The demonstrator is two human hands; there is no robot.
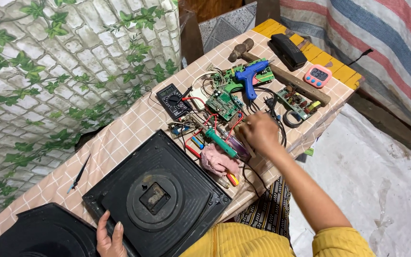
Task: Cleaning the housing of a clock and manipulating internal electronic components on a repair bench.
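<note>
My left hand (109,237) grips the near edge of a square black plastic clock back (158,195) lying face down, with a small movement recess at its centre. My right hand (259,132) reaches out over a tangle of tools and wires, its fingers closed near a green-handled soldering iron (220,143) and a pink cloth (217,161); what the fingers hold is hidden. Green circuit boards (223,103) and red and black wires lie just beyond that hand.
A blue glue gun (250,76), a black multimeter (173,100), a wooden-handled hammer (281,71), a pink digital timer (318,75) and a black case (287,50) sit farther back. Another black housing (44,233) lies at the near left. A thin clock hand (79,175) rests on the checked tablecloth.
</note>
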